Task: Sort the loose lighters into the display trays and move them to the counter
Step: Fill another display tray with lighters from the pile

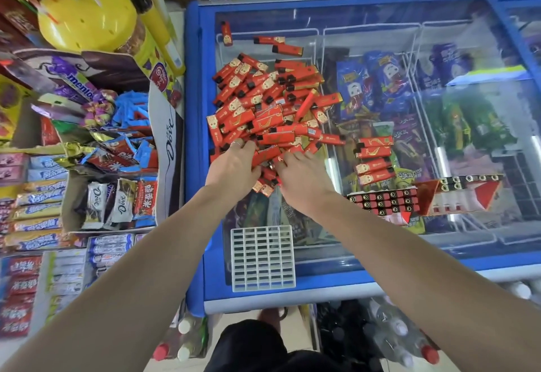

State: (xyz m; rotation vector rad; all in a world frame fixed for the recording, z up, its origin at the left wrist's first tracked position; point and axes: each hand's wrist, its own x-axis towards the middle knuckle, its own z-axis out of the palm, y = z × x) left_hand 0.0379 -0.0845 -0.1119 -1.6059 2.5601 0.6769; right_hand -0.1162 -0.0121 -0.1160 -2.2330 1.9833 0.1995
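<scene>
A big heap of red lighters lies on the glass lid of a blue freezer. My left hand and my right hand are both at the near edge of the heap, fingers curled over a bunch of lighters between them. An empty white grid tray lies flat on the lid, nearer to me than the hands. To the right stands a red display tray filled with upright lighters, and a second one beside it. Several sorted lighters lie in a short column right of the heap.
Shelves of chocolate and candy boxes press against the freezer's left side. A yellow dispenser stands at the back left. Bottles sit on the floor near my feet. Frozen snack packs show through the glass.
</scene>
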